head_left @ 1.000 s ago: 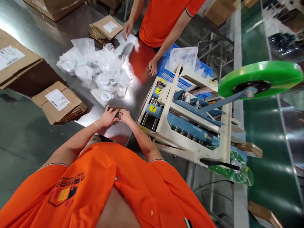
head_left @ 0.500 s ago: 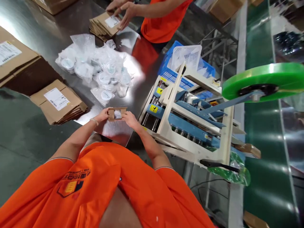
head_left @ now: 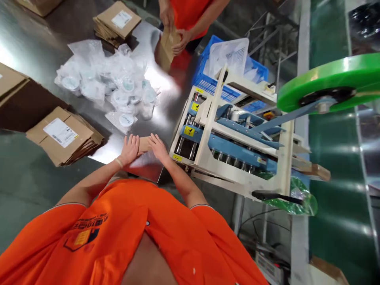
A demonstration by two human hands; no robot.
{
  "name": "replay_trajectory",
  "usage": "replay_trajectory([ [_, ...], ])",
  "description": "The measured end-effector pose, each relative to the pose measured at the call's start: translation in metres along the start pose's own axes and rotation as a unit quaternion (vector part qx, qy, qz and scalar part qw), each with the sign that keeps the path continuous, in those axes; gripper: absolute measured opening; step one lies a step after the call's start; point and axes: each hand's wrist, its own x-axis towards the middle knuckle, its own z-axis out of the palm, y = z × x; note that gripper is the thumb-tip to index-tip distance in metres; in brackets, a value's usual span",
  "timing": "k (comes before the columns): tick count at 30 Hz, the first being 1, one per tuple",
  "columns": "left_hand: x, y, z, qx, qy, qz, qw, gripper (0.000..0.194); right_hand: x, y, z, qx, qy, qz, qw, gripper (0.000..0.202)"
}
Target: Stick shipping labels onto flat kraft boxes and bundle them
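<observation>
A small brown cardboard box [head_left: 144,144] lies at the near edge of the metal table [head_left: 166,114], its top flaps closed over. My left hand [head_left: 130,149] presses on its left end, with a band at the wrist. On the right end rests my right hand [head_left: 158,147], fingers over the top. What was inside the box is hidden. Just beyond my hands is a pile of clear plastic bags with round white items [head_left: 123,89]. A stack of flat cardboard with a white label [head_left: 61,132] sits to the left.
At right stands a roller machine [head_left: 231,150] with a green tape roll [head_left: 326,85]; behind it, a blue crate [head_left: 204,79]. A green conveyor belt [head_left: 332,158] runs at far right. Across the table a person's hands [head_left: 181,41] hold cardboard, beside another cardboard stack [head_left: 117,19].
The open box is now closed, with its contents covered and both hands flattened over its ends. The other person has moved from the labelled stack and now holds a piece of cardboard.
</observation>
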Motion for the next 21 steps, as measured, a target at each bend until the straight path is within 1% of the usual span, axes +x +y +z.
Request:
replay_trajectory([
  [2, 0.011, 0.000, 0.007, 0.019, -0.002, 0.011, 1.000, 0.094, -0.009, -0.004, 0.000, -0.003, 0.025, 0.044, 0.999, 0.054],
  [3, 0.025, -0.002, 0.008, 0.027, -0.003, 0.019, 0.999, 0.093, -0.017, -0.005, 0.001, 0.001, 0.040, 0.071, 0.997, 0.058],
  [4, 0.043, -0.005, 0.009, 0.035, -0.003, 0.028, 0.999, 0.091, -0.028, -0.006, 0.004, 0.010, 0.054, 0.100, 0.993, 0.062],
  [5, 0.067, -0.006, 0.009, 0.044, -0.001, 0.038, 0.998, 0.090, -0.041, -0.007, 0.007, 0.022, 0.064, 0.128, 0.989, 0.065],
  [7, 0.126, -0.002, 0.011, 0.050, -0.002, 0.066, 0.997, 0.085, -0.074, -0.008, 0.019, 0.049, 0.073, 0.176, 0.980, 0.064],
  [9, 0.189, 0.012, 0.017, 0.035, -0.011, 0.102, 0.994, 0.084, -0.113, -0.009, 0.037, 0.072, 0.073, 0.222, 0.970, 0.061],
  [11, 0.248, 0.036, 0.030, 0.016, -0.019, 0.138, 0.990, 0.089, -0.154, -0.011, 0.058, 0.090, 0.070, 0.268, 0.957, 0.060],
  [12, 0.273, 0.050, 0.039, 0.008, -0.023, 0.155, 0.988, 0.091, -0.174, -0.012, 0.069, 0.098, 0.069, 0.291, 0.949, 0.059],
  [14, 0.315, 0.086, 0.062, -0.013, -0.035, 0.189, 0.981, 0.091, -0.206, -0.017, 0.090, 0.110, 0.068, 0.340, 0.932, 0.059],
  [15, 0.331, 0.106, 0.076, -0.034, -0.046, 0.204, 0.977, 0.090, -0.219, -0.020, 0.098, 0.113, 0.068, 0.362, 0.923, 0.059],
  [17, 0.352, 0.147, 0.104, -0.097, -0.077, 0.226, 0.966, 0.095, -0.232, -0.027, 0.108, 0.112, 0.062, 0.389, 0.912, 0.058],
  [18, 0.356, 0.167, 0.117, -0.129, -0.088, 0.227, 0.961, 0.102, -0.233, -0.029, 0.109, 0.111, 0.053, 0.392, 0.912, 0.057],
  [19, 0.356, 0.185, 0.127, -0.151, -0.094, 0.224, 0.958, 0.111, -0.231, -0.031, 0.107, 0.109, 0.043, 0.388, 0.914, 0.056],
  [20, 0.351, 0.199, 0.135, -0.173, -0.090, 0.213, 0.957, 0.118, -0.225, -0.032, 0.102, 0.108, 0.033, 0.377, 0.919, 0.054],
  [21, 0.340, 0.208, 0.140, -0.193, -0.076, 0.197, 0.958, 0.122, -0.217, -0.031, 0.095, 0.110, 0.022, 0.363, 0.925, 0.052],
])
